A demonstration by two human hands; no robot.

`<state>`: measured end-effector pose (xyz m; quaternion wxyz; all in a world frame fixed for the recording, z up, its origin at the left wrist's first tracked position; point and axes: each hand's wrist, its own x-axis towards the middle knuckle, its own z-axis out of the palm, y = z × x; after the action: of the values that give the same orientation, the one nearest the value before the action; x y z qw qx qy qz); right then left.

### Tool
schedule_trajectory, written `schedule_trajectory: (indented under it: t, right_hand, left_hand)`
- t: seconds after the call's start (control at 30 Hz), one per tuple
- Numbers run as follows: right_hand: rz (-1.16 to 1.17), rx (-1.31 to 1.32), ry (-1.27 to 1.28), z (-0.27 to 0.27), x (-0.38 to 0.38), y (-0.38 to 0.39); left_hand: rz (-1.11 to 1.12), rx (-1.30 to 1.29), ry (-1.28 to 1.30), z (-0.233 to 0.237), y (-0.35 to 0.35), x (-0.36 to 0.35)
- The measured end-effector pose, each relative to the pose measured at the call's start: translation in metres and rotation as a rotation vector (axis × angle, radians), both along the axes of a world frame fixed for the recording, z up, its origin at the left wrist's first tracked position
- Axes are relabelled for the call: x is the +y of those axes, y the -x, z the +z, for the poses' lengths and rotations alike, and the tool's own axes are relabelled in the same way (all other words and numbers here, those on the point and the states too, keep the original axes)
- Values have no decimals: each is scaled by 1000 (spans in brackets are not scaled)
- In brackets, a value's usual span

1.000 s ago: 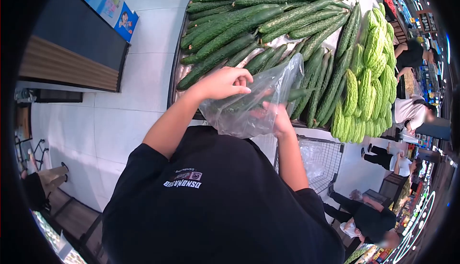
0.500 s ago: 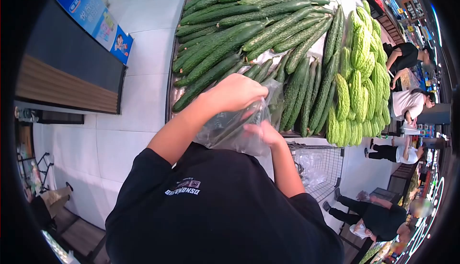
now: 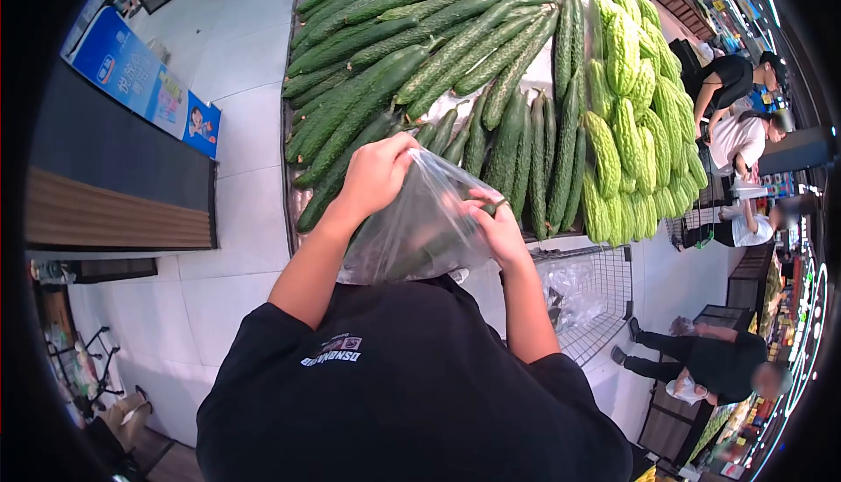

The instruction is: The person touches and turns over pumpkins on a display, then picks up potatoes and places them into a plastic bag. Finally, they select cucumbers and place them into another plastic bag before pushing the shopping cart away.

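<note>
The left hand (image 3: 378, 174) is curled shut on the top edge of a plastic bag (image 3: 420, 232). The right hand (image 3: 499, 230) is closed on the other side of the bag's mouth, at about 3 o'clock from the left hand. The bag hangs between them, just in front of the person's chest.

The bag looks thin, soft and floppy, and it could slip or tear. Dark green shapes show inside it, likely cucumbers, so it is probably a bit heavy at the bottom. The top edge, held on both sides, seems the best place to grip. A hand under the bottom would help too.

At 12 o'clock, the surface (image 3: 286, 186) holds a big cucumber pile (image 3: 394, 53). The cucumbers look long, firm and bumpy. At 2 o'clock lie pale bumpy gourds (image 3: 626, 88).

A wire cart (image 3: 589, 294) stands at 4 o'clock. The floor (image 3: 236, 132) is pale tile. A blue sign (image 3: 140, 84) is at 10 o'clock. Other shoppers (image 3: 731, 123) stand well apart at 3 o'clock.
</note>
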<state>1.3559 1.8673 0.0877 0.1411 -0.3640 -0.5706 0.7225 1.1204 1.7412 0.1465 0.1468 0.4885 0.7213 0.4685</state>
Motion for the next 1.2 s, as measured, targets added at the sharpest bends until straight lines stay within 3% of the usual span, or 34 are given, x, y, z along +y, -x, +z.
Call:
schedule_trajectory:
  t: [0.07,0.13,0.17,0.23,0.33,0.47,0.53,0.6,0.67,0.77,0.9,1.03,1.07,1.2]
  right_hand:
    - [42,-75,-127,17,-1,-4]
    - [110,-40,-123,46,-9,-7]
    - [135,-72,-114,58,-10,-11]
    - [75,-18,-175,65,-18,-17]
    - [43,80,-187,82,-15,-26]
    - [246,78,-372,96,6,-42]
    - [248,291,-272,107,13,-49]
    - [93,460,-264,110,25,-59]
    - [-143,430,-280,97,50,-75]
    - [-511,111,-385,53,88,-92]
    - [-641,-17,-334,-12,122,-127]
    - [-693,-160,-420,-37,150,-135]
    - [-604,-265,-690,-46,161,-135]
    - [-415,-519,-937,-26,175,-104]
  left_hand:
    - [19,-24,-38,-11,-1,3]
    - [53,-292,-28,-16,-6,2]
    - [49,-294,-26,-20,-8,2]
    - [32,-559,-127,-26,-12,5]
    - [43,-637,-207,-27,-21,8]
    - [47,-582,-273,-23,-25,7]
    - [82,-577,-339,-25,-23,11]
    - [98,-686,-392,-27,-22,14]
    - [104,-690,-436,-30,-20,15]
    - [111,-669,-406,-27,-20,19]
    - [120,-684,-379,-25,-20,20]
    - [131,-679,-349,-27,-16,18]
    - [138,-671,-331,-26,-17,17]
    - [96,-596,-245,-24,-24,12]
